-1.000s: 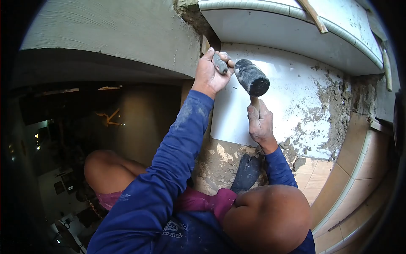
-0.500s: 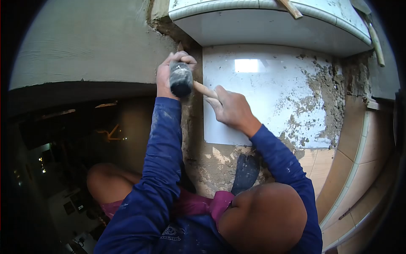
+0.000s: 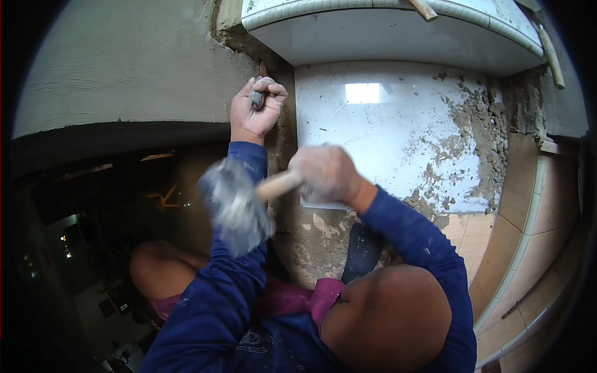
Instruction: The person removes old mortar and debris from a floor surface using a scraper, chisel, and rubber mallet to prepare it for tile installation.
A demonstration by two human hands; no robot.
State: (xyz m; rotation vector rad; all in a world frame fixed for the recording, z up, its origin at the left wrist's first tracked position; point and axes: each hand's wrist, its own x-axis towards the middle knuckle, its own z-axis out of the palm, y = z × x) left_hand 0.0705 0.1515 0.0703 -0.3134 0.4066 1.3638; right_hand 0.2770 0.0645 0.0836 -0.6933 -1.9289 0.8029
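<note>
My left hand is closed around a chisel, its rounded grey end facing me. The chisel's brownish far end shows beyond my fingers, close to the rough wall edge beside the white tile. In my right hand is the wooden handle of a mallet. The mallet's dark, dusty head is smeared by motion and hangs over my left forearm, apart from the chisel. The big white floor tile lies to the right of my left hand, with crumbled mortar spread over its right side.
A white tiled step runs across the top, with a wooden handle jutting over its edge. Another wooden-handled tool leans at the far right. A plastered ledge is at upper left. Beige tiles curve along the right.
My right hand has drawn the mallet back from the chisel's end, down and toward me. My left hand keeps the chisel in nearly the same place.
</note>
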